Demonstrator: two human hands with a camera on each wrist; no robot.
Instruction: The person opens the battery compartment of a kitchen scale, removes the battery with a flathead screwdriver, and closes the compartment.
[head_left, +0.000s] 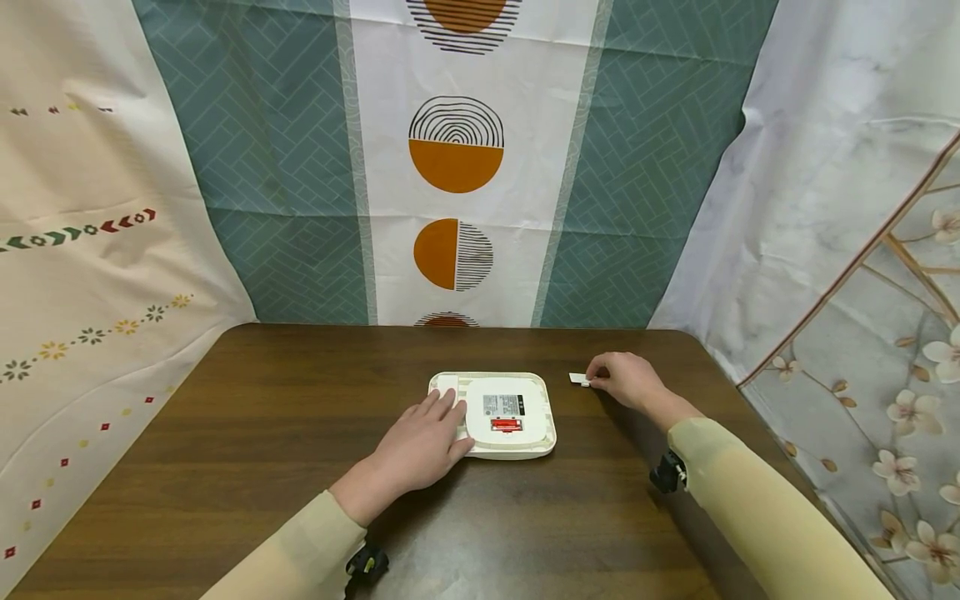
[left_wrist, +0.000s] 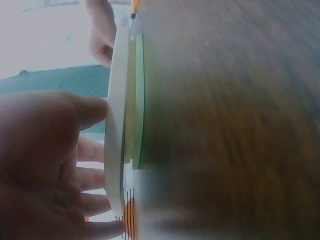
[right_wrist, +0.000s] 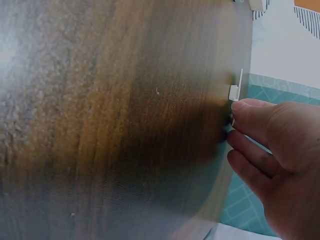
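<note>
A white kitchen scale [head_left: 537, 385] lies upside down on the table, its underside facing up. Near its middle is a label [head_left: 503, 405], and below that an uncovered battery compartment with a red battery [head_left: 506, 425] in it. My left hand [head_left: 427, 439] rests on the scale's left end, fingers extended over the underside and thumb at the near edge. To the right of the scale, my right hand [head_left: 628, 379] pinches a small white battery cover [head_left: 578, 379] between thumb and fingers, close over the table. In the right wrist view a tab on the cover [right_wrist: 234, 93] juts out beyond the fingertips.
The brown wooden table [head_left: 285, 400] reaches back to a patterned curtain [head_left: 292, 167]. A cream cloth [head_left: 97, 300] hangs at the left, and a floral cloth [head_left: 840, 333] hangs at the right. Dark wrist cameras sit below both sleeves.
</note>
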